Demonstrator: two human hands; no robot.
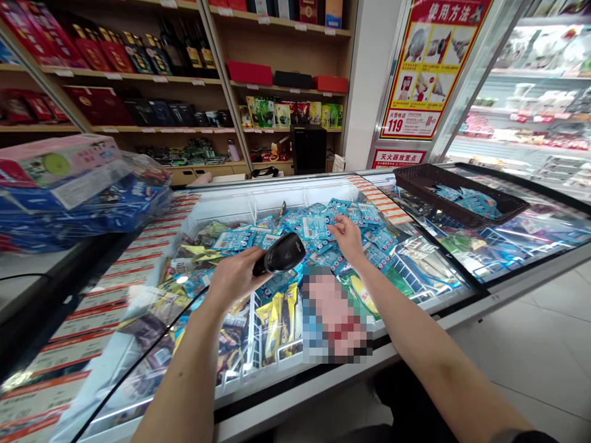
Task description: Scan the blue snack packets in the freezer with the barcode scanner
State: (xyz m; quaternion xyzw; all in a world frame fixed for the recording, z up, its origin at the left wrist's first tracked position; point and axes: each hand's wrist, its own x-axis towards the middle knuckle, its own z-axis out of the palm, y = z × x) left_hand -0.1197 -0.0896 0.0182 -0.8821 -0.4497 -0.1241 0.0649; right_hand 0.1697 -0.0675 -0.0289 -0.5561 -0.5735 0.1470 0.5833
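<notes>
My left hand (236,274) is wrapped round the handle of a black barcode scanner (282,252), its head tilted toward the blue packets. A cable trails from it to the lower left. With thumb and fingers my right hand (347,237) pinches the right edge of a blue ice-cream packet (314,226), whose white barcode label faces up. Many similar blue packets (381,239) lie heaped beneath and around it, on the glass-topped chest freezer (323,183). Yellow packets (277,323) stand in a white wire basket below my left hand.
At the right, a brown plastic basket (510,200) holds several blue packets on the freezer top. Plastic-wrapped boxes (87,191) are stacked at the left. Behind the freezer, wooden shelves (286,31) carry bottles and boxes. Red price strips (104,307) line the glass. A blurred patch covers the front middle.
</notes>
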